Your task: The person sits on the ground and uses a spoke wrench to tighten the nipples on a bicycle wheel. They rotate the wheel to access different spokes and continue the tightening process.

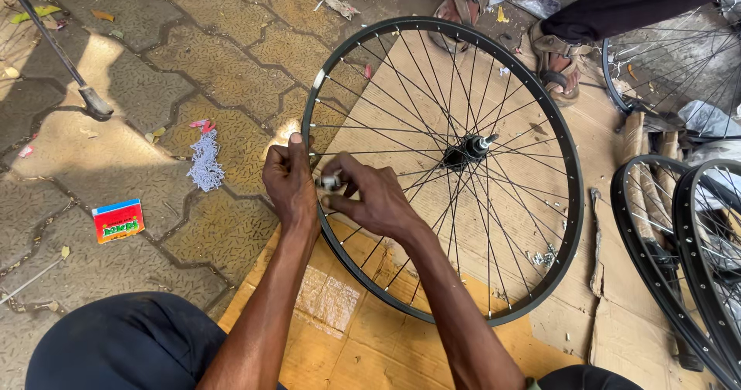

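wheel: a black bicycle wheel [441, 170] with thin spokes and a hub [465, 152] at its middle lies flat on a sheet of cardboard [363, 344], filling most of the sheet, its left rim out over the cardboard's left edge.
left hand: the left hand [289, 185] grips the rim on its left side, thumb up over the top, fingers curled shut round the metal.
right hand: the right hand [370, 197] sits just inside the rim, touching the left one; its fingers pinch a small silvery tool [330, 182] against the rim where a spoke meets it.
handling: the rim looks stiff and fairly light, the spokes thin and springy and likely to bend if pulled; i would judge the rim the safe place to take hold, or the hub, never a single spoke.
nearby: a heap of small pale pieces [205, 161] and a red and blue box [117, 220] lie on the paving off the cardboard's left edge; more wheels [679, 243] lean at the right edge; another person's sandalled feet [557, 60] stand at the far edge.
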